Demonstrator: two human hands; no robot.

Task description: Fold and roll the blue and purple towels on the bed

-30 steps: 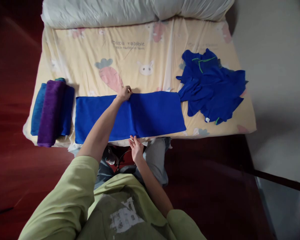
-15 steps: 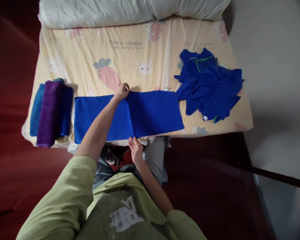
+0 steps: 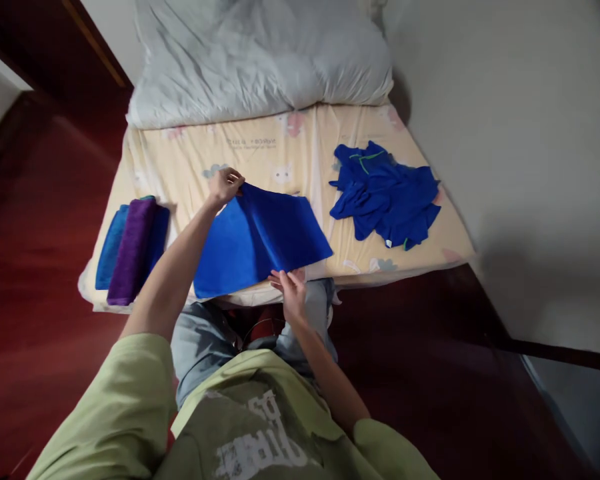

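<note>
A blue towel (image 3: 230, 257), folded into a long strip, lies across the near side of the bed with its middle raised into a ridge. My left hand (image 3: 225, 185) pinches the far edge of that ridge and holds it off the sheet. At the near edge, my right hand (image 3: 291, 293) grips the same fold between thumb and fingers. The towel's left part slopes down under my left forearm; its right part rests on the sheet.
Folded towels, a purple one (image 3: 133, 257) on top of blue ones, lie at the bed's left end. A crumpled blue cloth pile (image 3: 385, 197) with green edging sits on the right. A pale quilt (image 3: 265, 67) is bunched at the back of the patterned sheet (image 3: 180, 147).
The towel's middle has been lifted from nearly flat into a ridge, drawing its ends closer together. Both hands hold this fold. The camera view has tilted upward, showing more of the quilt.
</note>
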